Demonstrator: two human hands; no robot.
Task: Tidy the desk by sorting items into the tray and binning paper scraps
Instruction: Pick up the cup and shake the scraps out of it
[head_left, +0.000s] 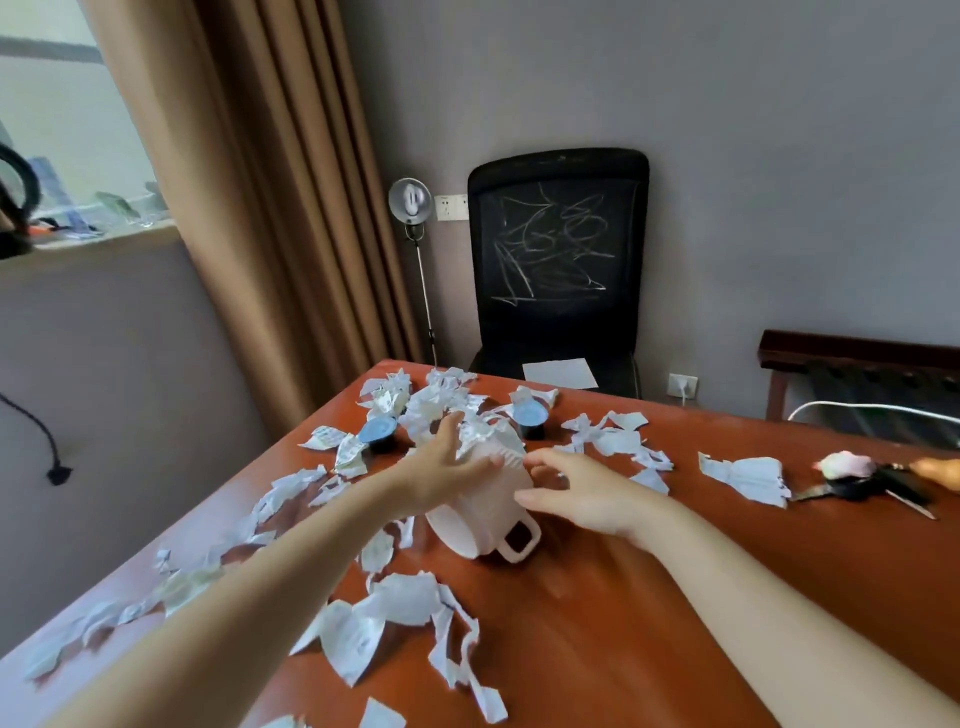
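Two bare hands meet on a small pale pink bin (483, 525) that lies tipped over on the red-brown desk (649, 623), its open mouth turned away from the person and its loop handle low on the near side. The left hand (447, 467) lies flat over the bin's upper wall, fingers straight and close together, the fingertips reaching the rim, where crumpled paper fills the mouth. The right hand (582, 493) is against the bin's right side, fingers spread and loosely bent, thumb and fingertips touching the ribbed wall and not wrapped round it.

Torn paper scraps (405, 597) lie all about: a thick heap just beyond the left fingertips, a trail under and left of the left forearm, more just past the right hand and further to its right. One dark cup with a blue lid (379, 434) stands just left of the left hand, a second one (530, 418) just beyond the right fingertips. Well to the right of the right hand lies a bunch of keys (862, 483) with a pink charm. Far beyond both hands, past the desk edge, stands a black chair (556, 249) with a white sheet (560, 373) on its seat
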